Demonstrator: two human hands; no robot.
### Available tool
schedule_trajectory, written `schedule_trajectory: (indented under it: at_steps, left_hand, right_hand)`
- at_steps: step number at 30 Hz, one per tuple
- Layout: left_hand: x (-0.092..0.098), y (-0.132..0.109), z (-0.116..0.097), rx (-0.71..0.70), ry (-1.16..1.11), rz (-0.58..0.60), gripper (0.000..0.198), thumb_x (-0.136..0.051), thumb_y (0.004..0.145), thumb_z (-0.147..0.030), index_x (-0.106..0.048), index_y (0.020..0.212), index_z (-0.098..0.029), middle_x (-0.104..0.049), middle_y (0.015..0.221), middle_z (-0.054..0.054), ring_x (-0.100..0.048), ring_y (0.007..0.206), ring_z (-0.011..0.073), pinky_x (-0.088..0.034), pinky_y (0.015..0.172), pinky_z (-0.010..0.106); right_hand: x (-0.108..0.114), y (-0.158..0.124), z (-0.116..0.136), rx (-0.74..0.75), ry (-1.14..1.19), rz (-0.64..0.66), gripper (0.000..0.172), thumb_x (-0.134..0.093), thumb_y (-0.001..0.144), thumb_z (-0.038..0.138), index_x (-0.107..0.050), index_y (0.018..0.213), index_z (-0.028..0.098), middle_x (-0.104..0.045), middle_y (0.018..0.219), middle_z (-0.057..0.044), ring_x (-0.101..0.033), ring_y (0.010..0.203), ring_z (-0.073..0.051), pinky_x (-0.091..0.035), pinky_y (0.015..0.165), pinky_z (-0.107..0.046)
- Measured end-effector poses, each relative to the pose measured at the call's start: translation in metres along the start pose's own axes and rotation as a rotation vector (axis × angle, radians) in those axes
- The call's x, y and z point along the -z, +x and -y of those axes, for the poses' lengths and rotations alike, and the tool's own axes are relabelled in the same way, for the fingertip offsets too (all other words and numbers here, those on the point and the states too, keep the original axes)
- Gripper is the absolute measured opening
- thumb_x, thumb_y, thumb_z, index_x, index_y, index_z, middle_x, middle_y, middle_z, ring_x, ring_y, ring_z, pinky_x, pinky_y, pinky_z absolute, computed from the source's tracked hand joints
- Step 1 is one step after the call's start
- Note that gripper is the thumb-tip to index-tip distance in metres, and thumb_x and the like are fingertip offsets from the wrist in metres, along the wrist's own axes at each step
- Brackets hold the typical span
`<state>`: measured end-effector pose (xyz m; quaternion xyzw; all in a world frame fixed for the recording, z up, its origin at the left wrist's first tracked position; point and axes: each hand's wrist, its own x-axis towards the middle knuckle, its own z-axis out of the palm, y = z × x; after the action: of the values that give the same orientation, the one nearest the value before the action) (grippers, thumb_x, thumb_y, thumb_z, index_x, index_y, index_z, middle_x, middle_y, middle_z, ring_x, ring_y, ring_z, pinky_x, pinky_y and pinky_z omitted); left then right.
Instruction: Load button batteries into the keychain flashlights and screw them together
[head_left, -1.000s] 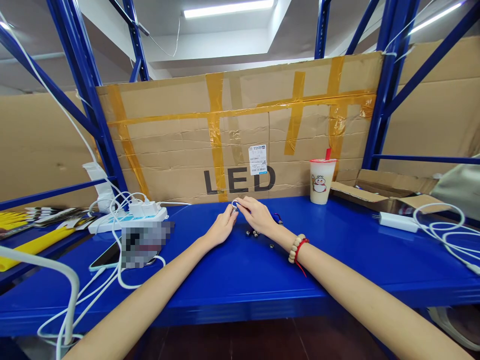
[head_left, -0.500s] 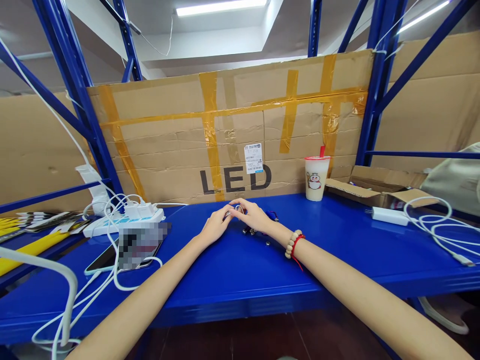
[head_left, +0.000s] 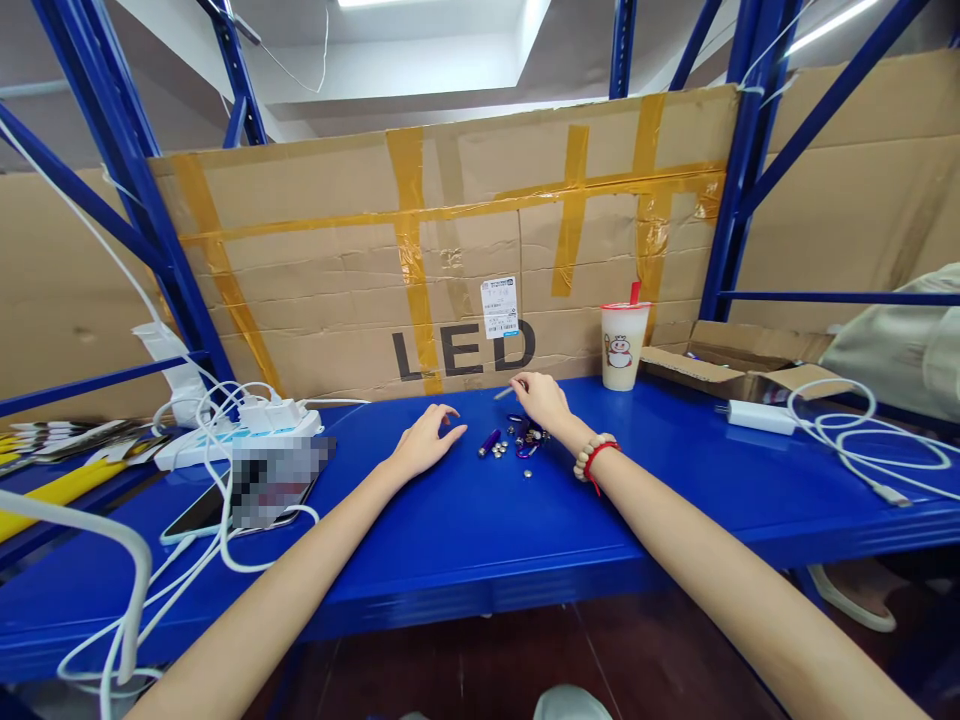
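On the blue tabletop (head_left: 465, 530) my left hand (head_left: 427, 440) rests with its fingers apart and nothing in it. My right hand (head_left: 544, 402), with a bead bracelet (head_left: 591, 457) at its wrist, pinches a thin, short greyish piece (head_left: 504, 394) that sticks out to the left. Just below my right hand lies a small pile of metal and purple pieces (head_left: 529, 436), partly covered by the hand. A purple cylinder (head_left: 489, 443) lies between my hands, beside several small silver pieces (head_left: 499, 450). One silver piece (head_left: 527, 474) sits nearer the front.
A drink cup (head_left: 621, 350) stands at the back right, near an open cardboard box (head_left: 697, 370). A white charger (head_left: 760, 417) with coiled cable lies at right. On the left are a power strip (head_left: 262, 440), a phone (head_left: 199, 510) and loose cables. A large cardboard sheet (head_left: 337, 290) stands behind.
My hands, together before, have parted: the left moved left and opened, the right moved right and up. The small pieces on the table now show more fully. The view has shifted slightly.
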<state>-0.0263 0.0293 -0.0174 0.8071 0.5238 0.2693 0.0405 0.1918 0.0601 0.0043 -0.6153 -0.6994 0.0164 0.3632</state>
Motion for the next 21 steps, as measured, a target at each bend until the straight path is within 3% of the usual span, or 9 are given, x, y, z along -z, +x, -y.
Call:
schedule_trajectory:
  at_steps: [4,9,15,19,21]
  left_hand:
    - [0.003,-0.001,-0.003,-0.064,0.031,0.048,0.025,-0.043,0.086,-0.042,-0.054,0.101,-0.024,-0.057,0.098,0.001,-0.055,0.081,0.0162,-0.042,0.071,0.029]
    - [0.007,-0.002,-0.001,0.007,0.063,0.011,0.028,-0.039,0.088,-0.037,-0.047,0.110,-0.024,-0.061,0.094,0.002,-0.057,0.081,0.0181,-0.042,0.069,0.030]
    - [0.007,-0.001,0.003,0.027,0.075,0.022,0.024,-0.040,0.089,-0.032,-0.051,0.107,-0.022,-0.062,0.093,0.002,-0.058,0.080,0.0175,-0.042,0.068,0.030]
    - [0.007,0.000,0.004,-0.006,0.066,0.063,0.023,-0.043,0.089,-0.030,-0.056,0.103,-0.018,-0.061,0.094,0.004,-0.056,0.079,0.0159,-0.043,0.068,0.031]
    - [0.007,0.000,0.005,-0.026,0.063,0.080,0.022,-0.044,0.089,-0.029,-0.057,0.101,-0.017,-0.061,0.093,0.004,-0.056,0.079,0.0155,-0.044,0.069,0.031]
  right_hand:
    - [0.004,0.006,-0.024,-0.168,-0.146,0.037,0.026,-0.047,0.090,0.034,-0.061,0.099,0.013,-0.062,0.098,-0.007,-0.058,0.093,-0.017,-0.045,0.084,-0.039]
    - [0.007,0.009,-0.036,-0.286,-0.262,0.098,0.025,-0.050,0.089,0.033,-0.060,0.099,0.012,-0.062,0.099,-0.007,-0.059,0.092,-0.017,-0.047,0.082,-0.037]
    - [0.010,0.003,-0.031,-0.276,-0.349,0.118,0.022,-0.052,0.088,0.030,-0.060,0.096,0.012,-0.060,0.101,-0.008,-0.057,0.094,-0.017,-0.047,0.081,-0.036]
    - [0.012,-0.001,-0.021,-0.184,-0.379,0.067,0.022,-0.052,0.088,0.030,-0.060,0.098,0.012,-0.054,0.115,-0.010,-0.049,0.109,-0.021,-0.043,0.087,-0.039]
    - [0.013,-0.001,-0.016,-0.129,-0.369,0.088,0.023,-0.052,0.087,0.032,-0.061,0.098,0.014,-0.056,0.112,-0.008,-0.051,0.107,-0.020,-0.043,0.086,-0.038]
